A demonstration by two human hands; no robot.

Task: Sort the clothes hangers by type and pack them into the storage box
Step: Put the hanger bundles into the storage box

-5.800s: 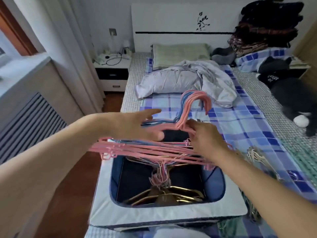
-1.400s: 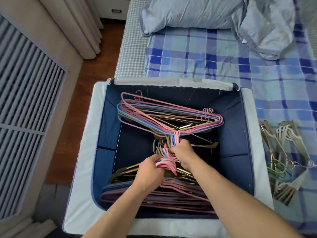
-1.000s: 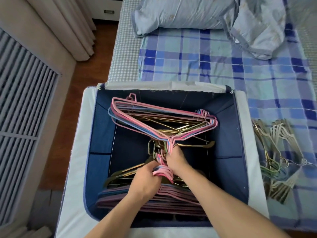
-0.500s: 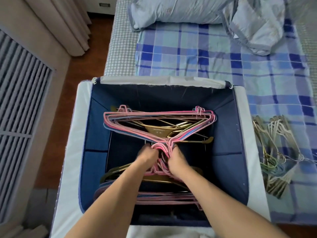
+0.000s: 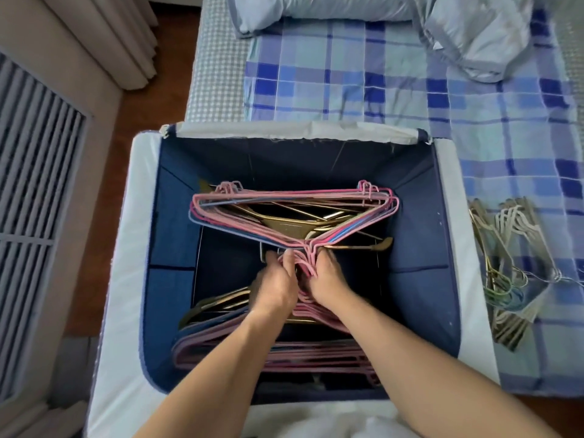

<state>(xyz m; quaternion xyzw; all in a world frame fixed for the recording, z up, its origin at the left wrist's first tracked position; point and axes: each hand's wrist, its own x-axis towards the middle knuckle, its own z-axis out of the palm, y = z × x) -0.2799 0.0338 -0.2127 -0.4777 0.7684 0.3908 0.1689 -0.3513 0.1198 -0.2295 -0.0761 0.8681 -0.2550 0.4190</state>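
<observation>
A navy-lined storage box with white walls (image 5: 139, 248) stands open on the bed's near end. Inside it, a bundle of pink and blue wire hangers (image 5: 294, 200) lies flat toward the far side, over gold hangers (image 5: 284, 224). My left hand (image 5: 276, 287) and my right hand (image 5: 327, 279) are both down in the box, gripping the hooks of that bundle where they meet. A second stack of pink hangers (image 5: 316, 355) lies along the near side under my forearms. On the bedspread right of the box is a pile of thin beige and green hangers (image 5: 505, 267).
A blue checked bedspread (image 5: 410, 99) covers the bed beyond the box, with a pale pillow (image 5: 316, 7) and crumpled grey quilt (image 5: 483, 36) at its far end. A slatted radiator cover (image 5: 31, 172) and curtains (image 5: 104, 36) line the left, with wood floor between.
The pink and blue bundle went from held above the box to lying flat inside it, turned square to the far wall. Both hands moved forward along the hooks.
</observation>
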